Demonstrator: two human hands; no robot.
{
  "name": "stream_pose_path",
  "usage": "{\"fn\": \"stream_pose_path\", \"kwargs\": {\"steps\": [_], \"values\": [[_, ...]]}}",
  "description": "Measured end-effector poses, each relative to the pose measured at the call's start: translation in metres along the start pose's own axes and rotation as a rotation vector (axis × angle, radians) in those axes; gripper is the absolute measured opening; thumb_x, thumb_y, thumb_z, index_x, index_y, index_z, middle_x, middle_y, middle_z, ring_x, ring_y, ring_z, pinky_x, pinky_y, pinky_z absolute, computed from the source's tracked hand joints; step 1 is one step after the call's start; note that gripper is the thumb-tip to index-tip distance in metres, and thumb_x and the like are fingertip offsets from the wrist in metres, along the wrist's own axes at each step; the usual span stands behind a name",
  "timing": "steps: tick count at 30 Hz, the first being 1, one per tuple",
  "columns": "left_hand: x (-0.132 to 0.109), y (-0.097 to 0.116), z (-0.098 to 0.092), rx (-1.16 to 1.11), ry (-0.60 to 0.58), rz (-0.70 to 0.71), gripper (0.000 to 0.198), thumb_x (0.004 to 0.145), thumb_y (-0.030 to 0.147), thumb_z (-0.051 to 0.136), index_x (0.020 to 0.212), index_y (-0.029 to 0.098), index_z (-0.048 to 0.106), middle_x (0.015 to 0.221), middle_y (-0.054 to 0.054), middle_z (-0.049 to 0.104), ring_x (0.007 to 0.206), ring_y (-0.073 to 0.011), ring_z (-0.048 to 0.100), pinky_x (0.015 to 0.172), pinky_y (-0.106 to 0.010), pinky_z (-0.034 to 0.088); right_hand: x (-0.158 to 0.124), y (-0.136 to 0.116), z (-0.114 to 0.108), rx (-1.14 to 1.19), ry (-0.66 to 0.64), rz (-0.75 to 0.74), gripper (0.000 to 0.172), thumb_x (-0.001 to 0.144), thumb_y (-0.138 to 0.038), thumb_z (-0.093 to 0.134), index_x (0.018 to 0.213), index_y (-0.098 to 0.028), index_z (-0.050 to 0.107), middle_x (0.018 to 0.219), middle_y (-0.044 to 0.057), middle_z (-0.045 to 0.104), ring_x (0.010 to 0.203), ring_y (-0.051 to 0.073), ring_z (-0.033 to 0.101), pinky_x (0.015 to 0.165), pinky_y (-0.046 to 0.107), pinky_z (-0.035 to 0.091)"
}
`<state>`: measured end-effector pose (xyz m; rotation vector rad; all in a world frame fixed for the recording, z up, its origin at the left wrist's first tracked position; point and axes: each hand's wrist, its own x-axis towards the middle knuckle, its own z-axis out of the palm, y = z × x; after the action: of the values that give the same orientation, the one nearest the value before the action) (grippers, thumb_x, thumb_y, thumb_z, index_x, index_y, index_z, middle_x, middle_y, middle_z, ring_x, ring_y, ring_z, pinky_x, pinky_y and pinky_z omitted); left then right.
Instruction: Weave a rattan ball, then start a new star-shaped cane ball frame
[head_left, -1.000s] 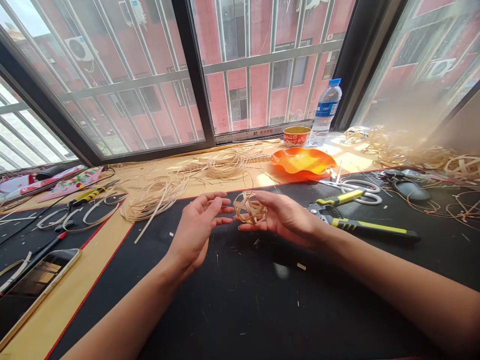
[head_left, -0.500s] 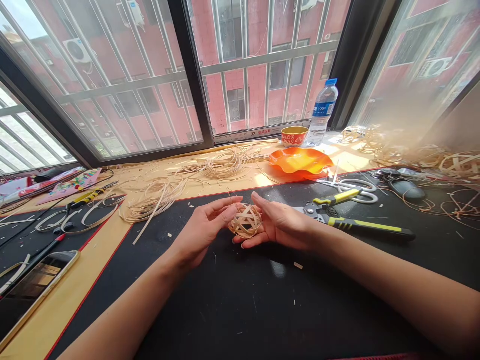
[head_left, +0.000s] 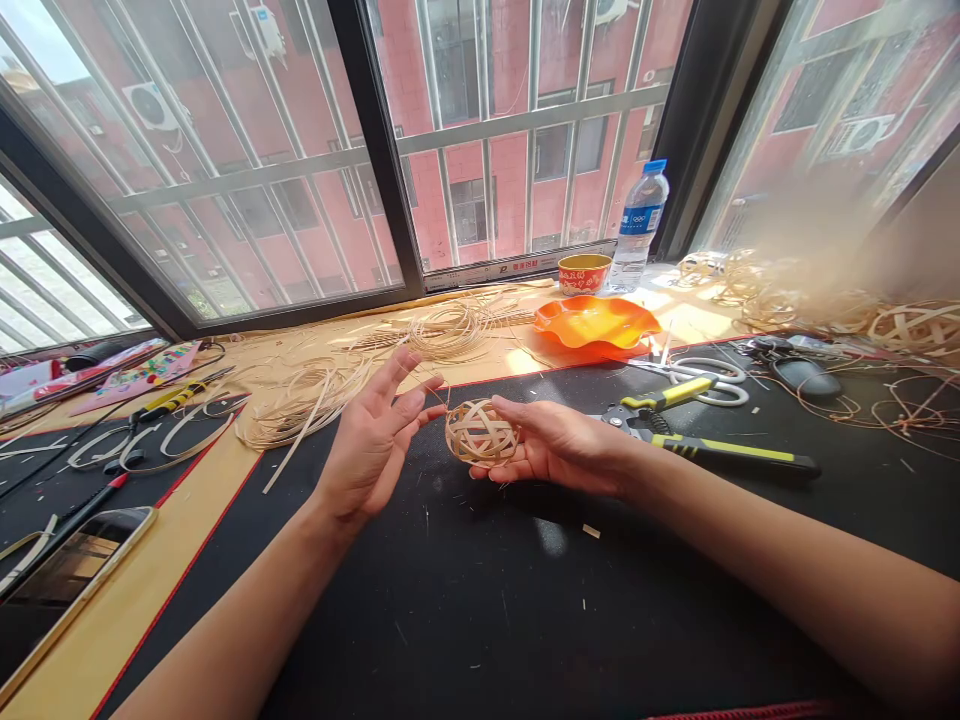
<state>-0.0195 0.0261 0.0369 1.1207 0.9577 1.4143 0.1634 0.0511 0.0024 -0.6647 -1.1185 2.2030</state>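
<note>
I look out through a bay of tall windows point(head_left: 247, 210) in dark frames point(head_left: 375, 170), with pale bars point(head_left: 525, 118) outside the glass. Beyond stands a red brick building point(head_left: 465, 60) with an air-conditioning unit point(head_left: 150, 105). Hard daylight washes the wooden worktop point(head_left: 135, 600) at its far right corner, and a black mat point(head_left: 487, 600) covers the near edge.

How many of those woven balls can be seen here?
2. One woven ball sits in the right hand; what looks like a second ball lies at the far right. Blurred coils there may hide more.
</note>
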Motion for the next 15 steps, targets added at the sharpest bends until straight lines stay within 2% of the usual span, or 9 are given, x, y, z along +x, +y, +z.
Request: {"fn": "stream_pose_path", "kwargs": {"steps": [4, 7, 9, 12, 15], "values": [[0.0041, 0.0065, -0.0037, 0.010, 0.069, 0.100, 0.037, 0.073, 0.013, 0.067, 0.109, 0.021, 0.061, 0.138, -0.008, 0.044, 0.118, -0.0270, 0.052, 0.088, -0.037, 0.046, -0.0002, -0.0018, -0.0030, -0.056, 0.009, 0.020, 0.032, 0.091, -0.032, 0.054, 0.108, -0.006, 0.062, 0.102, 0.016, 0.069, 0.078, 0.015, 0.069, 0.074, 0.024, 0.057], [0.0066, 0.0081, -0.0060, 0.002, 0.099, 0.135, 0.037, 0.072, 0.015, 0.068, 0.108, 0.023, 0.061, 0.133, -0.007, 0.049, 0.117, -0.0262, 0.053, 0.091, -0.039, 0.045, -0.0017, -0.0034, -0.0045, -0.065, 0.024, -0.031, 0.029, 0.083, -0.024, 0.065, 0.107, -0.009, 0.063, 0.110, 0.014, 0.066, 0.087, 0.016, 0.068, 0.083, 0.028, 0.055], [0.0067, 0.0080, -0.0063, -0.004, 0.107, 0.125, 0.042, 0.072, 0.016, 0.069, 0.112, 0.024, 0.060, 0.128, -0.007, 0.054, 0.115, -0.0255, 0.054, 0.092, -0.039, 0.045, -0.0026, -0.0040, -0.0050, -0.073, 0.036, -0.054, 0.037, 0.076, -0.018, 0.071, 0.110, -0.010, 0.061, 0.116, 0.013, 0.064, 0.095, 0.017, 0.066, 0.091, 0.033, 0.053], [0.0041, 0.0074, -0.0047, -0.014, 0.078, 0.084, 0.061, 0.074, 0.016, 0.068, 0.130, 0.028, 0.048, 0.121, -0.007, 0.058, 0.112, -0.0247, 0.057, 0.090, -0.040, 0.046, -0.0030, -0.0034, -0.0057, -0.106, 0.076, -0.053, 0.050, 0.066, -0.012, 0.077, 0.112, -0.013, 0.058, 0.118, 0.013, 0.063, 0.101, 0.021, 0.065, 0.094, 0.039, 0.050], [0.0001, 0.0074, -0.0021, -0.008, -0.021, 0.041, 0.075, 0.078, 0.016, 0.064, 0.142, 0.034, 0.029, 0.115, -0.007, 0.061, 0.104, -0.0241, 0.062, 0.086, -0.041, 0.048, -0.0025, -0.0017, -0.0063, -0.168, 0.090, -0.054, 0.053, 0.060, -0.007, 0.079, 0.108, -0.013, 0.057, 0.110, 0.011, 0.066, 0.102, 0.022, 0.064, 0.098, 0.042, 0.046]]}}
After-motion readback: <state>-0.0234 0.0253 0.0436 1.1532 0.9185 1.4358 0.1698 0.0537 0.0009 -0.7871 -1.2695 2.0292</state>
